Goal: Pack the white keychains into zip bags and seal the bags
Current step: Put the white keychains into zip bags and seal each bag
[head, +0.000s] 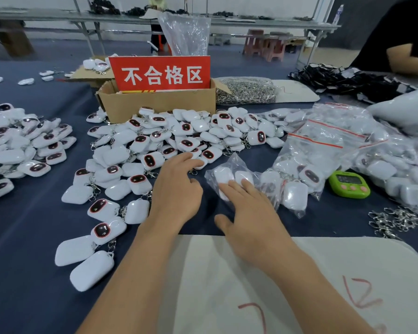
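Note:
A big heap of white keychains [169, 138] with dark red-rimmed faces covers the blue table in front of me. My left hand [179, 186] reaches toward the heap's near edge, fingers stretched and touching a keychain. A small clear zip bag [227, 175] holding two white keychains lies just right of it. My right hand [246, 210] lies flat with straight fingers pressing on that bag. Filled zip bags [323, 150] with red seal strips pile up to the right.
A cardboard box [155, 102] with a red sign stands behind the heap. A second keychain pile [27, 145] lies at left. A green timer [349, 184], loose metal clasps [396, 221], a white mat [299, 273] near me, another person's arm [405, 59] at far right.

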`<state>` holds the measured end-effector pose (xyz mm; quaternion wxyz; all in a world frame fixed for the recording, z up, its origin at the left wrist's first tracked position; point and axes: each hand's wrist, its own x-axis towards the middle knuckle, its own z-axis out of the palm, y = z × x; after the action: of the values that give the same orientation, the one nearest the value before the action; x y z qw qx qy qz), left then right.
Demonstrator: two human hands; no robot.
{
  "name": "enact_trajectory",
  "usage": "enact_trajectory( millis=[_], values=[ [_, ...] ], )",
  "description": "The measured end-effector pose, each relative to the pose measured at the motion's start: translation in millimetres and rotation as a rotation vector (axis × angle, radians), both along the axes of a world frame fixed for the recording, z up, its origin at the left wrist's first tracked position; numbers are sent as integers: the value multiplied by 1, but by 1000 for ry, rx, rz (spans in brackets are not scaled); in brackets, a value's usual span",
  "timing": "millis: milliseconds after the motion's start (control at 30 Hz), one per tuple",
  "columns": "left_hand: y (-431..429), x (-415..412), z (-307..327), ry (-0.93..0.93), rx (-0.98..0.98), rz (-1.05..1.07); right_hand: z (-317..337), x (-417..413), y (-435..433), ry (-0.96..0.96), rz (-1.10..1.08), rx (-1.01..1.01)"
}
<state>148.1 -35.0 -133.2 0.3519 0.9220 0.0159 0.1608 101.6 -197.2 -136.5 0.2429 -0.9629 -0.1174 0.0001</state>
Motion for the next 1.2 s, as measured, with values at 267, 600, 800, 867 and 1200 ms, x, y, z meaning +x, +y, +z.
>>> enact_trajectory(
  millis=[267,600,800,867,1200],
  values=[
    [-7,7,-11,18,3,116,-6,2,-2,-85,-45,139],
    [-9,40,-6,35,100,146,-10,9,-2,-77,35,147],
    [-9,40,-5,10,74,172,-6,12,-3,-78,40,152],
    [-9,41,-6,1,22,191,-5,14,-2,-82,44,144],
    [-4,50,-11,2,-122,193,-6,15,-2,-60,38,136]
  ],
)
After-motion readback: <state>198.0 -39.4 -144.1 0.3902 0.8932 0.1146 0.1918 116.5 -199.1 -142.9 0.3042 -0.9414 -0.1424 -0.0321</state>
